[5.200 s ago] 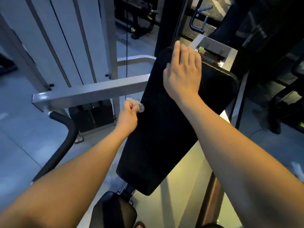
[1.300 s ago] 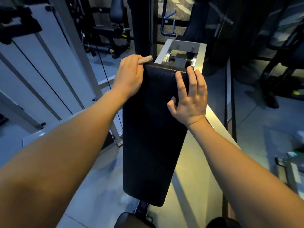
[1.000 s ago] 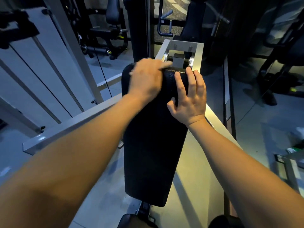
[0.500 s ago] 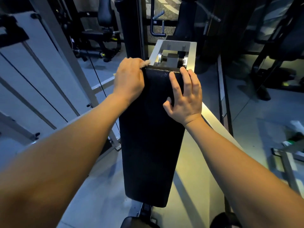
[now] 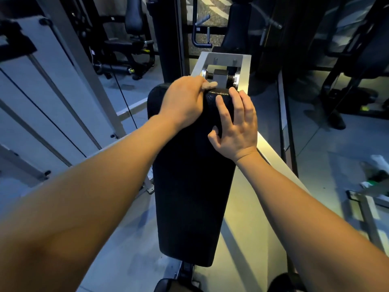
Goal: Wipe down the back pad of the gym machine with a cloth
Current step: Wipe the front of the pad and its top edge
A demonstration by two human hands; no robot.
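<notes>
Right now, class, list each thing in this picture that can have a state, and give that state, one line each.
back pad: leaning, with both hands at its top end.
cloth: bunched up, pressed on the pad's top edge, mostly hidden under the fingers.
left hand: curled, gripping the cloth.
right hand: fingers spread, resting flat on the pad's upper right.

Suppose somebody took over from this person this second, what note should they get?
Left hand grips the cloth, pressed on the top edge of the back pad, near the metal bracket.
Right hand rests on the pad's upper right, fingers spread, steadying it.
Done: the cloth is at the top edge; wiped areas cannot be told apart.
Left: probably the long face below both hands.
</notes>
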